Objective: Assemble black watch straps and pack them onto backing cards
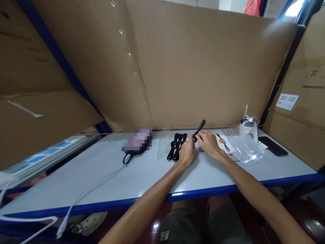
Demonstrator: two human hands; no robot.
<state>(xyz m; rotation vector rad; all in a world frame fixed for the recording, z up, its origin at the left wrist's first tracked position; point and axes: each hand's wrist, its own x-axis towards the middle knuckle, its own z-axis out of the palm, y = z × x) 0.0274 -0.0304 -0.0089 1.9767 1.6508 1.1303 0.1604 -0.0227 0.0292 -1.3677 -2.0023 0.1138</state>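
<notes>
My left hand [188, 151] and my right hand [208, 143] meet over the middle of the white table [106, 176], both with fingers closed on a black strap [199, 129] that sticks up and away to the right. Just left of my left hand lie three more black straps [176, 146] side by side on the table. A printed leaflet [223, 142] showing a watch lies right of my right hand.
Clear plastic bags [247, 147] and a bagged round black item [247, 123] sit at the right, beside a black phone [273, 146]. A blurred pink-and-black object [137, 142] lies left of centre with a white cable [83, 196] running off the blue front edge. Cardboard sheets wall the back.
</notes>
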